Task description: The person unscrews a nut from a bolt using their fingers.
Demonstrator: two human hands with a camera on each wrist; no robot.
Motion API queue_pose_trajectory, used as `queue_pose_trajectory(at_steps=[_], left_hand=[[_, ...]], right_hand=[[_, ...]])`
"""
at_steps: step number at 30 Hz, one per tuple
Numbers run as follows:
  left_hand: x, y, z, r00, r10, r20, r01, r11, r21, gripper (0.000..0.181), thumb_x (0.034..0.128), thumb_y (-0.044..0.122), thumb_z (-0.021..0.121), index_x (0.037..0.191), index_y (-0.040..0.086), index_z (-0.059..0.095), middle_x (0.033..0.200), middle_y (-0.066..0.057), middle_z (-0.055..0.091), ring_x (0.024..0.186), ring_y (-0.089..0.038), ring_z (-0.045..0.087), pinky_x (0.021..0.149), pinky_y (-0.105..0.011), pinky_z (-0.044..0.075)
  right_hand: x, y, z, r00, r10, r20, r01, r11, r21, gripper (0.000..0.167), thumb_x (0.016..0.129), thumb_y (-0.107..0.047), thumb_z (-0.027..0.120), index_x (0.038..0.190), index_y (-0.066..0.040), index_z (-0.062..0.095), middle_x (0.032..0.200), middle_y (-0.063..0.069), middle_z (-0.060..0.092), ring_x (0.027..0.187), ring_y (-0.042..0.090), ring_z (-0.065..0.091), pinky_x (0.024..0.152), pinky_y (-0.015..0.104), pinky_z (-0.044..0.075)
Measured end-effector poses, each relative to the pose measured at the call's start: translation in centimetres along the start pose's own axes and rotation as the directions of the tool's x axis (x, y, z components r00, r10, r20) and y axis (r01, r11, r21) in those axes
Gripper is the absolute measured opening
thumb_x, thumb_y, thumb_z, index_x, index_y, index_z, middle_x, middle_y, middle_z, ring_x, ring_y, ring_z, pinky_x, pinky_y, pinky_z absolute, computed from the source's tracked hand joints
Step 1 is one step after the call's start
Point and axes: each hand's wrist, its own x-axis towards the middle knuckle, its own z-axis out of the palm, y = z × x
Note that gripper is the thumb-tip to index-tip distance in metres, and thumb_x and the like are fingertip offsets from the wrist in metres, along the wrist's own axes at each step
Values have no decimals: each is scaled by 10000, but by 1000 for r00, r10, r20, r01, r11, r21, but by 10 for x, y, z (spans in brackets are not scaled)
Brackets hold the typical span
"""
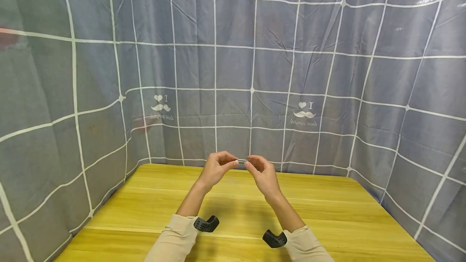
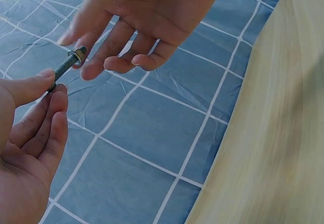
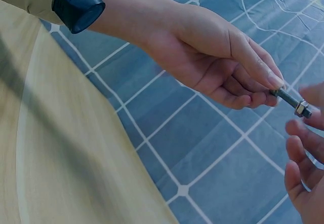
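Above the far side of the table, my left hand (image 1: 215, 168) pinches a threaded metal bolt (image 2: 63, 68) at one end between thumb and fingertips. A nut (image 2: 77, 56) with what looks like a washer sits around the bolt's other end, seen also in the right wrist view as a nut (image 3: 301, 107). My right hand (image 1: 265, 174) is beside that end, thumb and forefinger apart on either side of the nut and its other fingers loosely bent. The thumb is blurred, and no grip on the nut shows. In the head view the bolt is too small to make out clearly.
Both forearms reach over a yellow wood-grain table (image 1: 145, 213). A grey curtain (image 1: 233, 68) with white grid lines hangs behind and at both sides. Black camera mounts (image 1: 206, 224) sit on the wrists at the sleeve cuffs.
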Motion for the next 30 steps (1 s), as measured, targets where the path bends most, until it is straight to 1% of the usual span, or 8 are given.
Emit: queue_pose_trajectory(at_steps=[4,11,13,17,20,22,24,30], left_hand=[[1,0,-1,1000,4,10,-4,1000,-6,155,973,-31,691,1080,-140,712,1034,-261,720,949,-368,700,874,-505,555],[0,1,-1,1000,-3,7,3,1000,6,155,973,-25,694,1085,-131,714,1024,-229,725,932,-308,700,860,-455,557],[0,1,-1,1000,-8,4,8,1000,6,160,972,-25,695,1087,-135,712,1023,-229,725,934,-315,699,860,-457,556],[0,1,-1,1000,-12,1,12,1000,3,172,971,-30,694,1093,-150,703,1028,-236,726,947,-346,698,872,-499,553],[0,0,-1,1000,-11,4,11,1000,-8,177,973,-34,689,1096,-161,698,1032,-246,724,951,-373,697,885,-557,545],[0,0,-2,1000,-10,6,10,1000,-10,175,973,-33,689,1093,-161,698,1030,-247,723,946,-368,697,887,-583,538],[0,0,-2,1000,-8,6,8,1000,-9,176,973,-33,690,1092,-162,698,1025,-245,723,933,-341,700,885,-599,534],[0,0,-2,1000,-3,3,3,1000,-3,174,972,-22,697,1092,-148,706,1026,-228,729,918,-253,700,874,-556,546]], right_hand=[[0,0,-1,1000,-13,21,13,1000,11,208,1025,-13,636,1182,116,683,1129,249,701,1077,405,664,955,469,529],[-1,-3,0,1000,-22,-4,21,1000,-19,261,966,19,708,1219,77,682,1195,262,677,986,364,654,855,378,544],[-1,-4,0,1000,-3,-9,2,1000,-14,271,983,-10,700,1240,70,673,1194,240,684,1005,341,660,878,409,546],[-1,-3,0,1000,15,-9,-15,1000,1,215,1037,-47,633,1185,100,682,1081,190,717,1034,399,648,899,425,524],[-1,-2,0,1000,3,-12,-3,1000,2,182,1025,-12,635,1138,121,687,1040,196,715,1010,398,646,874,368,513],[0,-2,0,1000,-4,-17,4,1000,-2,192,998,8,669,1156,115,683,1077,233,705,979,347,656,860,339,521],[0,-2,0,1000,-1,-20,1,1000,-2,216,984,6,691,1177,102,679,1106,231,699,968,310,658,850,315,530],[0,-2,0,1000,11,-17,-11,1000,9,202,1027,-35,646,1149,121,683,1055,222,712,1010,408,643,847,307,519]])
